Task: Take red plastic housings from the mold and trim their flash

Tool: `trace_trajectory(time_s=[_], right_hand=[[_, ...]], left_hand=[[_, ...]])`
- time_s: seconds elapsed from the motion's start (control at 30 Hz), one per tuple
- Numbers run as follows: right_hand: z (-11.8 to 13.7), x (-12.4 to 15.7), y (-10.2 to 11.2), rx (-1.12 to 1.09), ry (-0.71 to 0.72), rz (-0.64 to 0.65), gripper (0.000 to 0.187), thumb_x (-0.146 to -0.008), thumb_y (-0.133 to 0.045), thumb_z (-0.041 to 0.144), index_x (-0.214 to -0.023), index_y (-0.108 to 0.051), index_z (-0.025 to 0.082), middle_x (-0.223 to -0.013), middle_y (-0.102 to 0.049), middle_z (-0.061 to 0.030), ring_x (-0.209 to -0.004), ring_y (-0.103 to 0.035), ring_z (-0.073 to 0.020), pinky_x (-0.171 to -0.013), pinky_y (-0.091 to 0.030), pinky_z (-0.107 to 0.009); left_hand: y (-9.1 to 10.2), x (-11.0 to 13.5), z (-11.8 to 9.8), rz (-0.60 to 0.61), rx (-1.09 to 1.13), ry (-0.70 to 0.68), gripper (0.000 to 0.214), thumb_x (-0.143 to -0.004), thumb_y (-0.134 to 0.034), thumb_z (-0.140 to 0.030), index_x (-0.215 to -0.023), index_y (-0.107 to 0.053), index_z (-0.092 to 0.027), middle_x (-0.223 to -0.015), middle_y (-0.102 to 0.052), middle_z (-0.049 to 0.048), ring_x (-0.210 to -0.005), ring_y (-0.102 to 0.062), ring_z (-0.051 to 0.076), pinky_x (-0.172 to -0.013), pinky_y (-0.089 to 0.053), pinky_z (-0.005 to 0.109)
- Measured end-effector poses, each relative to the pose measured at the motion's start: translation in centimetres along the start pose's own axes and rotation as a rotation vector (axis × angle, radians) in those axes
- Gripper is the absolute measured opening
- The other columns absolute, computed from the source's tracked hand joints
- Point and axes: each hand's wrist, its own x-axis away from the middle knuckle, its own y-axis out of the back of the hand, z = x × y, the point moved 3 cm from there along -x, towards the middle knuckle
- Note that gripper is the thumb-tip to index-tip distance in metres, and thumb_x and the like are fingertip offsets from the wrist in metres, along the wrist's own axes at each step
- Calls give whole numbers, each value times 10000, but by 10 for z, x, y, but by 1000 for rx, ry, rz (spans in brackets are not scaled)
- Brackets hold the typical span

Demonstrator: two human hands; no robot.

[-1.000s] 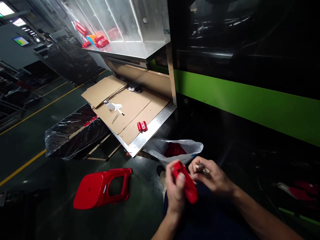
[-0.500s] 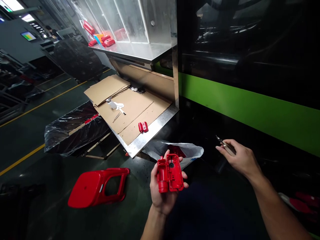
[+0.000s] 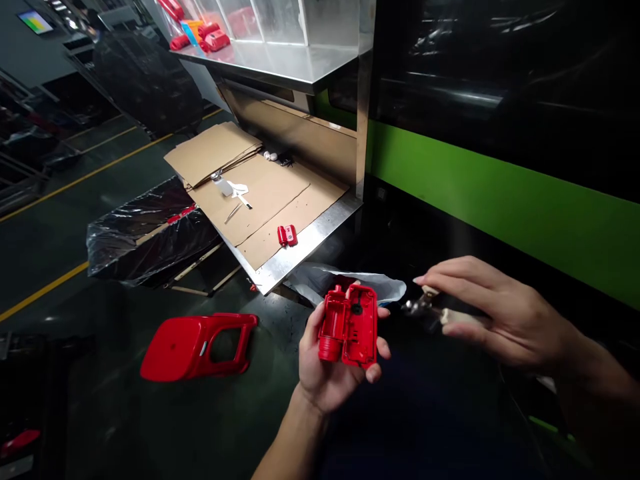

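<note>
Going left to right, several red parts (image 3: pixel 210 39) can be seen bunched on the upper shelf (image 3: pixel 295 65), but whether they've been worked on can't be told. Down on the bench (image 3: pixel 323 235), a small red part (image 3: pixel 287 235) has been left on the cardboard near the metal edge, with no hand on it, so it could be called either done or waiting. Something dark red shows in the mouth of the white bag (image 3: pixel 387 287), mostly hidden, so no count can be given there. The red casing (image 3: pixel 361 333) being held looks like the one in progress, and it'd be judged as not finished, since a tool is held ready beside it. Whether any of it has been worked yet can't be made out.

As for where it sits: the casing is cradled in the left hand (image 3: pixel 327 390), palm up, fingers loosely curled, thumb along one side and fingertips around the other. Its hollow inside is turned up, and a dark round piece (image 3: pixel 357 309) can be spotted in there. Off to the right, a pale-handled hand tool (image 3: pixel 463 319) is gripped lightly by the right hand (image 3: pixel 515 310), fingers partly spread, tip kind of blurry. It's pointed toward the casing, near but not touching.
</note>
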Motion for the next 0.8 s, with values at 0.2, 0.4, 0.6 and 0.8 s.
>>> trace_trajectory(time_s=[0.2,0.4,0.6,0.8], right_hand=[[41,-33,12,312,438,91,430,-902,-662,395,-1284,-602,205,-1168,-701,-36,-1082,-643,-230,-1082,-451,-448],[71,-57,17,305,566,141,235,-997,-489,258,-1140,-666,202,-1140,-714,-2,-1053,-675,-199,-1103,-475,-364],[78,-59,16,265,568,171,287,-1004,-409,210,-1139,-663,206,-1157,-704,-14,-1046,-672,-198,-1130,-463,-375],[82,-57,13,318,621,165,275,-998,-433,199,-1102,-682,148,-1115,-717,-36,-1004,-677,-206,-1053,-508,-371]], left_hand=[[-3,1,3,169,-104,111,631,-917,-390,-664,-1451,-432,-331,-1266,-629,177,-717,-725,288,-458,-549,261],[-13,6,2,174,-125,176,733,-883,-469,-661,-1515,-303,-330,-921,-711,127,-625,-706,257,-393,-518,230],[-18,10,2,139,-134,192,711,-868,-492,-635,-1495,-358,-329,-1133,-691,162,-556,-684,243,-337,-477,235],[-17,11,5,150,-87,229,712,-865,-511,-623,-1492,-368,-319,-926,-719,118,-583,-698,242,-374,-514,226]])
